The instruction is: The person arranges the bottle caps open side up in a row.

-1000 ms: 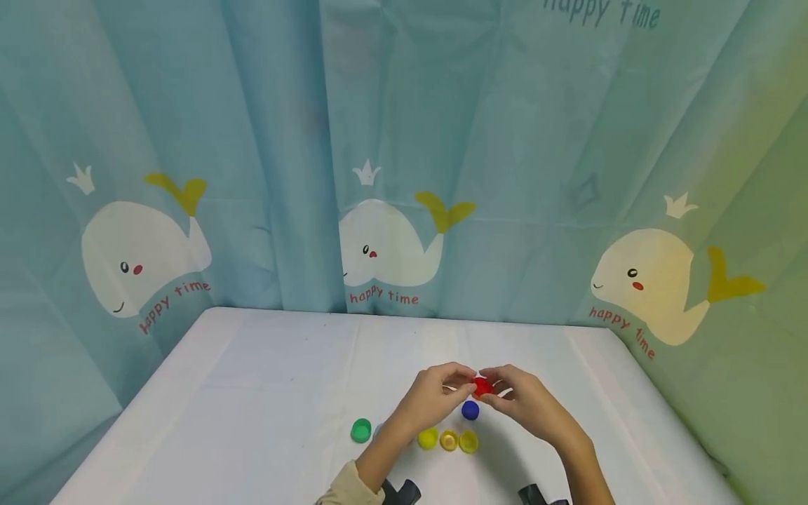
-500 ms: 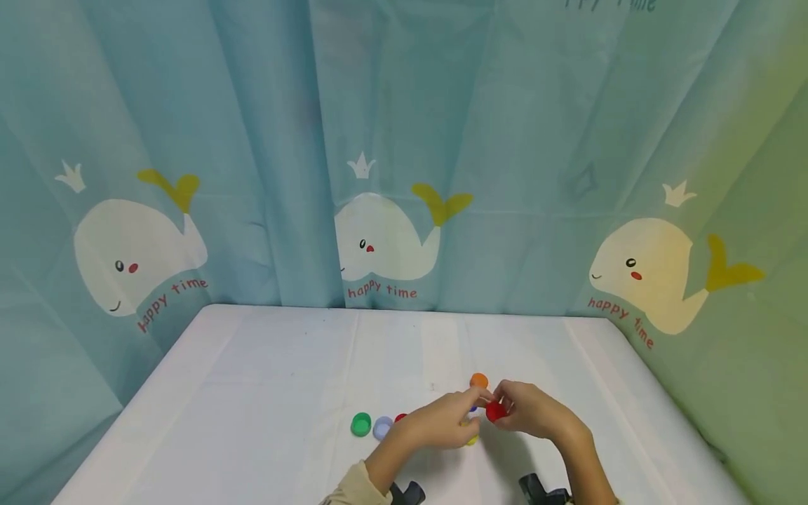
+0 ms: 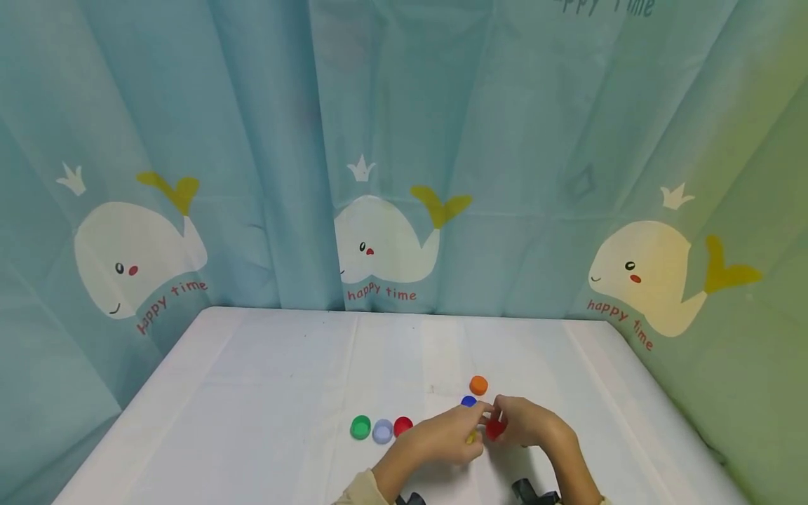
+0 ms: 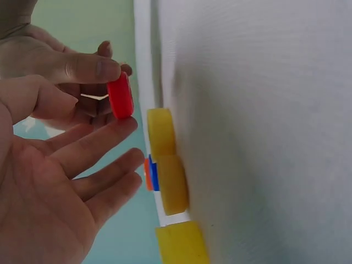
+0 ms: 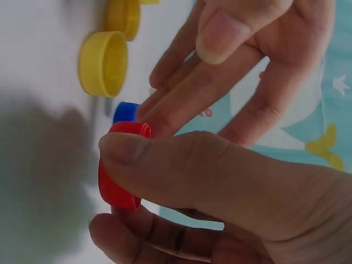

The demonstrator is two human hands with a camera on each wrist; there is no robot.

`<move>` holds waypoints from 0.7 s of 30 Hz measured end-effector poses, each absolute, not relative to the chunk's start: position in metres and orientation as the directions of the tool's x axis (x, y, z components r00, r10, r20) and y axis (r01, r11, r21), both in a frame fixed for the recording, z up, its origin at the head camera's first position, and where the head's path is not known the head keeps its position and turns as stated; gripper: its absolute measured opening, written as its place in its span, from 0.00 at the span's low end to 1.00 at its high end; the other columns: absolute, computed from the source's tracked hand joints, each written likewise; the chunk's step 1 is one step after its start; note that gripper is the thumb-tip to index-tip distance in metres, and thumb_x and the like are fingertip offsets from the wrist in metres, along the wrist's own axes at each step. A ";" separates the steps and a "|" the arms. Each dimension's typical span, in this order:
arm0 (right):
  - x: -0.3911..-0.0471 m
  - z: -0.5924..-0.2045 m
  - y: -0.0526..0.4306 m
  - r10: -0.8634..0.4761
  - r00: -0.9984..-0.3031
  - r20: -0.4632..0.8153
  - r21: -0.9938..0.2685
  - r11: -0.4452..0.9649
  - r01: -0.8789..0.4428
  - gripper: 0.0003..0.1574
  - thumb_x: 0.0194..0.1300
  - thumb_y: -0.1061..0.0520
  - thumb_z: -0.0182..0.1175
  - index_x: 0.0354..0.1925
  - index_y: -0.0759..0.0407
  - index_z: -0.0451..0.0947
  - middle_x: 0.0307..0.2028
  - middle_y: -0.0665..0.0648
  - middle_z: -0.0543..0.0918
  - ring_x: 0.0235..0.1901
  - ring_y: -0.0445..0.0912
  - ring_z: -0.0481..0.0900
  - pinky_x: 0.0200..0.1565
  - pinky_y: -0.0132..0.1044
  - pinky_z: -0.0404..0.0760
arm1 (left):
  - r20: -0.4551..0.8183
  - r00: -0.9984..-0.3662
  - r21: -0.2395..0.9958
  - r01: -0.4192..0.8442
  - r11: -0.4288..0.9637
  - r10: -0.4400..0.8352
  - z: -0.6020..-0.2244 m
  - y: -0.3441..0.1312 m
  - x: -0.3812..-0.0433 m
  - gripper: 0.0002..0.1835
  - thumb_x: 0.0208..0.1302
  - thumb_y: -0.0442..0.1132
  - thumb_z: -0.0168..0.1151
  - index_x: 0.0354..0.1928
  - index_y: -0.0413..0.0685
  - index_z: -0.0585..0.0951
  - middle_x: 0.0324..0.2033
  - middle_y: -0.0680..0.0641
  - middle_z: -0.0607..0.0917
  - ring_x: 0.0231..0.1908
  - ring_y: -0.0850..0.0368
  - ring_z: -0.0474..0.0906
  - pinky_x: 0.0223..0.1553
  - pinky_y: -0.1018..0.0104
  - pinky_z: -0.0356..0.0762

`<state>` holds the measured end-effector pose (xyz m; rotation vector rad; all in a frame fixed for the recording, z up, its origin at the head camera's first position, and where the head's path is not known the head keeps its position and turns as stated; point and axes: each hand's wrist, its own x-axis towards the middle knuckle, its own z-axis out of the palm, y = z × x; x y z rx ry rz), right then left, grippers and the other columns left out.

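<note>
My right hand [image 3: 536, 423] pinches a red bottle cap [image 5: 122, 187] between thumb and fingers, holding it on edge just above the white table. Beside it my left hand [image 4: 49, 192] has its fingers stretched out, one fingertip at the lower edge of the red cap [image 4: 121, 96]; whether it touches cannot be made out. Several yellow caps [image 4: 172, 184] stand in a row near both hands, mostly hidden by the left hand in the head view. Just beyond the left fingers lies a blue cap [image 3: 468, 400], with an orange cap [image 3: 478, 385] farther back.
To the left on the white table [image 3: 271, 393] lie a green cap [image 3: 360, 427], a pale lavender cap [image 3: 382, 431] and another red cap [image 3: 402, 425], partly behind the left forearm. A blue whale-print curtain [image 3: 404, 140] hangs behind the table.
Both hands have come down and nearer the person, the red cap with them. The left fingers, earlier at the cap with the right, have straightened. The orange cap has come into view.
</note>
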<state>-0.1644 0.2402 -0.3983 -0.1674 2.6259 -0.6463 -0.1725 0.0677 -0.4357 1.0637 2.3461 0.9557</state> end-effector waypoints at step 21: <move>-0.168 -0.412 0.232 -0.190 -0.874 -0.447 -0.431 0.902 0.024 0.19 0.47 0.69 0.69 0.35 0.60 0.70 0.28 0.54 0.74 0.26 0.48 0.73 0.25 0.40 0.78 | -0.067 -0.654 0.588 0.584 0.560 0.753 -0.440 0.070 -0.169 0.29 0.59 0.35 0.57 0.63 0.40 0.64 0.34 0.56 0.75 0.30 0.69 0.68 0.30 0.77 0.68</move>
